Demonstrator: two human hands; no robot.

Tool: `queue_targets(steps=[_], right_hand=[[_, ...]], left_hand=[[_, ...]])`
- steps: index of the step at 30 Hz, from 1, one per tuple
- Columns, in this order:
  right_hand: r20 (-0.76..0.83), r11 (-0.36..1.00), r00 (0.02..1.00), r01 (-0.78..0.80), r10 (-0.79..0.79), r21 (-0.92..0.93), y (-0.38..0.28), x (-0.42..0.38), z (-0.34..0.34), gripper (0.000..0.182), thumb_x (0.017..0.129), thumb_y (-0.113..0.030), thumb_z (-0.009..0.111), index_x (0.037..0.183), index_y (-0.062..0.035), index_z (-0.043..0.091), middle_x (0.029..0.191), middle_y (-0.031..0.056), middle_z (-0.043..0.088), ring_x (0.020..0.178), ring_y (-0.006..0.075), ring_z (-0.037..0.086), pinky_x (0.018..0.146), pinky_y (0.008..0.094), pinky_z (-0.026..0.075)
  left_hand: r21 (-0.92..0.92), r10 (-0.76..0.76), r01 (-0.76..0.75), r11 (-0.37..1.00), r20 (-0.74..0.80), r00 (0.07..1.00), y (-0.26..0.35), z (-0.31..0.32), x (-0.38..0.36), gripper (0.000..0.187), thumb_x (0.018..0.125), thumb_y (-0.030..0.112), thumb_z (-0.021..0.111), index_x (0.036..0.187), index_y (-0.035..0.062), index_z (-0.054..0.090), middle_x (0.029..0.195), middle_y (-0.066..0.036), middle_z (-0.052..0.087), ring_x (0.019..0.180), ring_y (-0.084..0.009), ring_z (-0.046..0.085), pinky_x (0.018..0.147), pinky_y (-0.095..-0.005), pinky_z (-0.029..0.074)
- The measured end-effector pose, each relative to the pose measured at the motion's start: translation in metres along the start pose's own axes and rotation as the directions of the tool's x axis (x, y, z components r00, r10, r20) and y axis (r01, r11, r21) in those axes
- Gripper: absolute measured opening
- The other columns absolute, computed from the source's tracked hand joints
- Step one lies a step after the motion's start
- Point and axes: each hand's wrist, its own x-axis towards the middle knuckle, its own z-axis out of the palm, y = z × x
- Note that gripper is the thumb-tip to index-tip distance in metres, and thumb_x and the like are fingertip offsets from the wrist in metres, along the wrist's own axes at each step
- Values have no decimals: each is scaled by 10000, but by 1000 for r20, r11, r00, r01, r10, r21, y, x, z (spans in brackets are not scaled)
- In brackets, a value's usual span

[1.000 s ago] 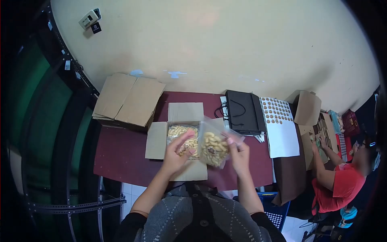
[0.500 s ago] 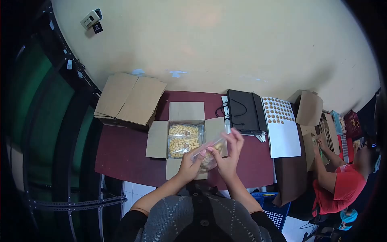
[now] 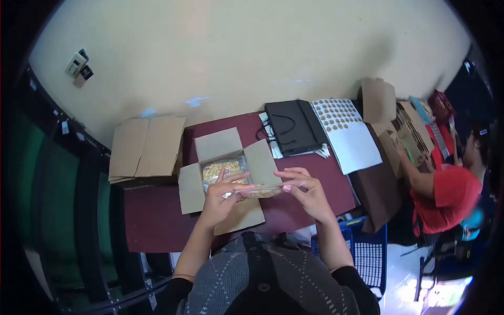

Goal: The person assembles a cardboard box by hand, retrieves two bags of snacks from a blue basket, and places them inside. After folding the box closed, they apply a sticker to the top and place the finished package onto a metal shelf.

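A clear plastic bag (image 3: pixel 265 192) of pale yellow pieces is stretched between my two hands, its top edge pinched at both ends. My left hand (image 3: pixel 223 197) grips the left end, with one finger pointing up. At the right end my right hand (image 3: pixel 304 190) pinches the bag between thumb and fingers. Just behind and left of it stands an open cardboard box (image 3: pixel 190 185) with its flaps spread. Inside the box lie clear packs (image 3: pixel 223 168) of similar pieces, partly hidden by my left hand.
Closed cardboard boxes (image 3: pixel 147 149) stand at the left of the dark red table (image 3: pixel 152 220). Behind to the right lie black paper bags (image 3: pixel 295 128) and a sheet of round stickers (image 3: pixel 341 118). A blue crate (image 3: pixel 367 257) is below right. A co-worker (image 3: pixel 446 194) handles cardboard farther right.
The view has turned and shifted. My hands have moved apart along the bag's edge, and the bag is now held level, seen nearly edge-on.
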Motion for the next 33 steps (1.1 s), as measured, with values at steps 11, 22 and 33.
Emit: queue_targets(steps=[11,22,33], right_hand=[[-382,915,924,-140,-16,-378,-54,-119,-25,181,793,-100,657,959,-70,724,978,71,699,807,190,551,825,314,392],[-824,791,499,-602,267,-108,-89,-244,19,132,836,-74,621,905,-2,709,825,116,695,702,149,619,640,263,462],[-985,796,-12,-588,170,145,44,-415,-32,245,917,-214,588,970,3,690,777,28,664,630,73,521,573,214,426]], left_hand=[[103,263,-339,935,436,860,23,47,19,224,754,44,659,899,197,735,867,29,707,1126,-226,557,1117,-558,47],[-273,335,-205,940,626,704,7,149,-19,61,772,104,696,826,125,718,865,-14,699,1041,-193,594,1092,-547,173],[-112,207,-224,968,862,463,-27,314,-88,434,780,196,696,1188,133,562,1361,-204,372,1271,-378,357,1034,-440,320]])
